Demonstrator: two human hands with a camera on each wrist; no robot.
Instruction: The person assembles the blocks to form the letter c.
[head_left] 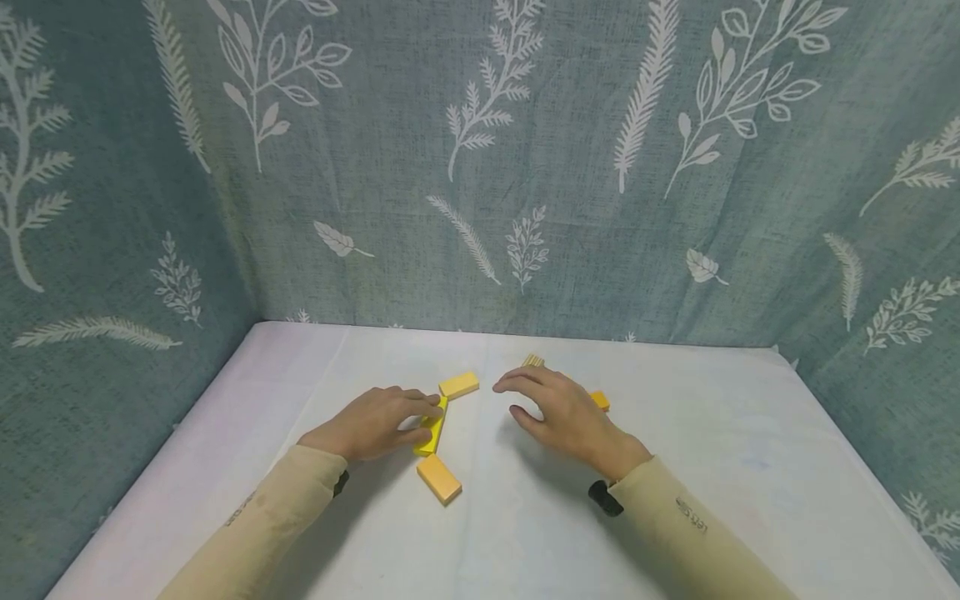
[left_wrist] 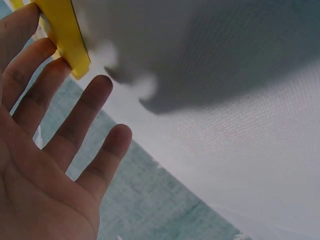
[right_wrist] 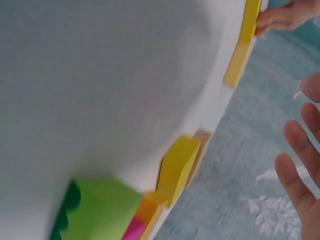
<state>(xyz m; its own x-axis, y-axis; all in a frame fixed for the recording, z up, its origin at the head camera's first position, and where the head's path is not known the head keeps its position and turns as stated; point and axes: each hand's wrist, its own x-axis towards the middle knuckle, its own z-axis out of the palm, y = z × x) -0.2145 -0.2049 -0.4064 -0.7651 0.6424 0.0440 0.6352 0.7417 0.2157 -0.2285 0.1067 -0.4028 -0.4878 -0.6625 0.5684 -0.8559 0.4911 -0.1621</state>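
My L grip (head_left: 382,423) is touching the yellow block (head_left: 437,426) w/ thumb & a couple of fingertips; fingers are spreading fairly wide, not wrapping round it. That block is lying L of the middle of the white counter (head_left: 712,433), nearer the far L corner than the far R one, its long side running roughly from far edge to near. A pale yellow block (head_left: 460,385) is sitting at its far end, apparently touching; an orange block (head_left: 439,479) is lying angled by its near end, can't tell if touching.

My R grip (head_left: 562,417) is hovering over the counter, R of the pale yellow block, fingers wide & a bit bent, holding nothing. Just past it, twd the far edge, a striped yellowish piece (head_left: 534,361) is peeking out; a small orange bit (head_left: 601,401) is showing on its R, mostly hidden. R wrist cam is showing a green block (right_wrist: 105,205) w/ dark scalloped edge, an orange-&-pink block (right_wrist: 150,205) beside it, then a second yellow block (right_wrist: 177,167) w/ a tan piece (right_wrist: 201,140) right behind; all blurry.

Beige sleeves (head_left: 262,525) are covering my arms, & a teal leaf-print curtain (head_left: 420,125) is hanging behind the far edge.
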